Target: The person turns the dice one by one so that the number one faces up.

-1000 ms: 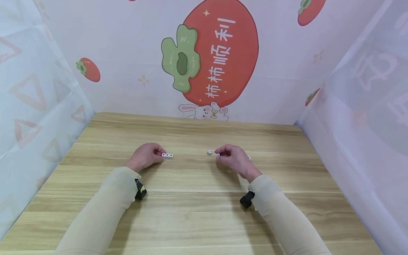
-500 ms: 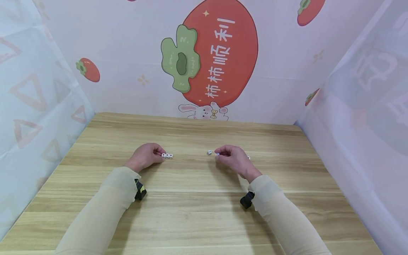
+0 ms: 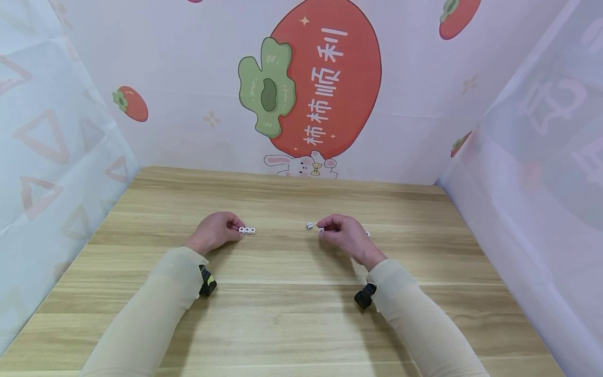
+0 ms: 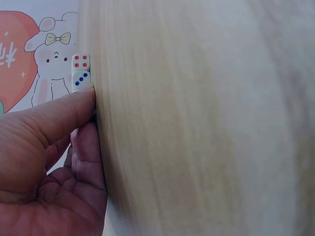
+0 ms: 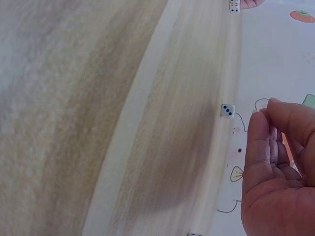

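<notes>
Three white dice [image 3: 247, 230] stand side by side in a row on the table. My left hand [image 3: 216, 232] pinches the left end of the row with thumb and fingers. In the left wrist view, one die [image 4: 80, 62] shows four red dots and the one beside it three blue dots; the thumb hides the rest. My right hand [image 3: 344, 233] holds another die [image 3: 321, 230] between its fingertips, above the table. That die is hidden behind the fingers in the right wrist view. Just left of the right hand lies a loose die [image 3: 309, 226], a three facing the right wrist camera.
One more die [image 3: 368, 233] lies behind the right wrist, partly covered by it. The wooden table [image 3: 282, 324] meets a printed cloth backdrop [image 3: 188, 63] at its back edge, with cloth walls on both sides.
The die in my right fingertips has turned, so its five-dot face no longer shows plainly to the head camera. My left hand and the row stay in place.
</notes>
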Motion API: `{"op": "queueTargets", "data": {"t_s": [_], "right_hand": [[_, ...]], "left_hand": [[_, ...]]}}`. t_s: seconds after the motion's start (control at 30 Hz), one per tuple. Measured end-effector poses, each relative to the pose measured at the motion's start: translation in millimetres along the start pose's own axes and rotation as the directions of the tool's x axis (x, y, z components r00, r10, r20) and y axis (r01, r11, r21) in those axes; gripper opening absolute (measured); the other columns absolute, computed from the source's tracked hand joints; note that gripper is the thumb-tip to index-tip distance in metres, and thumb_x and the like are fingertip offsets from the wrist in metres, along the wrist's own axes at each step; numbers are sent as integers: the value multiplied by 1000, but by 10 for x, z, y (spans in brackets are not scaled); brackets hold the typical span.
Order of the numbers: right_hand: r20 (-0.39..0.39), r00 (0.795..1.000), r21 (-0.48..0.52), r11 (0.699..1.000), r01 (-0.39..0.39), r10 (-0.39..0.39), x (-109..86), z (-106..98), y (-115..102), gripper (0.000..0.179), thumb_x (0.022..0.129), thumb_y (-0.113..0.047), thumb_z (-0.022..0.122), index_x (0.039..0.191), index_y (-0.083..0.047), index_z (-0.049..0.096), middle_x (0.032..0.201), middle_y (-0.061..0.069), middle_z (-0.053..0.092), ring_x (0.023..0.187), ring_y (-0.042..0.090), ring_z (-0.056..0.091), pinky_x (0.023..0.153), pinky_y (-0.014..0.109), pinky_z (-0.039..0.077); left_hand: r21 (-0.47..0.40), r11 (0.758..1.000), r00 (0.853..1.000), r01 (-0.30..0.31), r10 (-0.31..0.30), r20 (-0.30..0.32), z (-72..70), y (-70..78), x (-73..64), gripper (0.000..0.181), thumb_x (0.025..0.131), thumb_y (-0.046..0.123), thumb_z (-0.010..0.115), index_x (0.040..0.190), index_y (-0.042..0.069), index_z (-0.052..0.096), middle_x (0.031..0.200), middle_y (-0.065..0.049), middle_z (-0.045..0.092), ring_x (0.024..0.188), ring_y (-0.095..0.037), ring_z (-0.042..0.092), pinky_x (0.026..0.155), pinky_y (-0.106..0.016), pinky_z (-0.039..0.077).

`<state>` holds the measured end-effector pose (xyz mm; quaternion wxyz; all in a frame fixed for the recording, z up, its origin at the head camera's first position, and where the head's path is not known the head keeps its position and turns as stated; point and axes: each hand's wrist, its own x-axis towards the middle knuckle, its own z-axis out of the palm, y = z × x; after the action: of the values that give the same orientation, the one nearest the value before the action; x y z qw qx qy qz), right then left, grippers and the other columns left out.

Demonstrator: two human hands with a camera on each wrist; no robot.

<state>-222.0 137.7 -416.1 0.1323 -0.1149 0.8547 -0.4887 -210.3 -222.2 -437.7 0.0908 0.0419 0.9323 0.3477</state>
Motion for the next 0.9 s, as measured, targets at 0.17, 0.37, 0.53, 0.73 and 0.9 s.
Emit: {"op": "queueTargets", "data": {"t_s": [0.17, 0.37, 0.53, 0.73, 0.9], "right_hand": [[-1, 1000, 0, 1000, -3, 3, 3, 2, 4, 27, 94, -6, 75, 121, -4, 71, 113, 6, 71, 102, 21, 65, 86, 31, 57], [3, 1000, 8, 1000, -11, 11, 0, 9, -4, 27, 94, -8, 76, 121, -5, 72, 113, 5, 72, 102, 21, 65, 86, 31, 57], [8, 1000, 2, 1000, -19, 19, -1, 10, -8, 27, 95, -13, 76, 121, -7, 72, 111, 4, 72, 99, 20, 65, 85, 31, 57], [3, 999, -22, 999, -38, 38, -3, 6, -13, 26, 96, -17, 77, 120, -9, 73, 110, 3, 72, 97, 21, 63, 83, 32, 55], [5, 999, -17, 999, -41, 41, -1, 9, -6, 25, 97, -18, 76, 121, -10, 73, 111, 2, 72, 98, 21, 62, 84, 32, 55]], "left_hand": [[-5, 1000, 1000, 1, -1, -3, -1, 9, -6, 15, 90, 13, 78, 103, 7, 74, 94, -5, 71, 82, -19, 58, 76, -32, 44], [-6, 1000, 1000, 0, 0, -7, 1, 12, -2, 15, 90, 13, 78, 103, 7, 75, 94, -4, 71, 83, -18, 58, 77, -32, 44], [-8, 1000, 1000, -1, 1, -4, 4, 11, 2, 16, 90, 13, 78, 104, 7, 75, 95, -5, 71, 84, -19, 58, 78, -32, 45], [-7, 1000, 1000, 2, -2, -5, 1, 5, 3, 16, 90, 13, 78, 104, 7, 75, 95, -5, 71, 84, -19, 58, 78, -32, 45], [-10, 1000, 1000, 6, -6, -6, 2, -3, 4, 15, 90, 13, 78, 104, 7, 74, 95, -5, 71, 83, -19, 58, 77, -32, 45]]}}
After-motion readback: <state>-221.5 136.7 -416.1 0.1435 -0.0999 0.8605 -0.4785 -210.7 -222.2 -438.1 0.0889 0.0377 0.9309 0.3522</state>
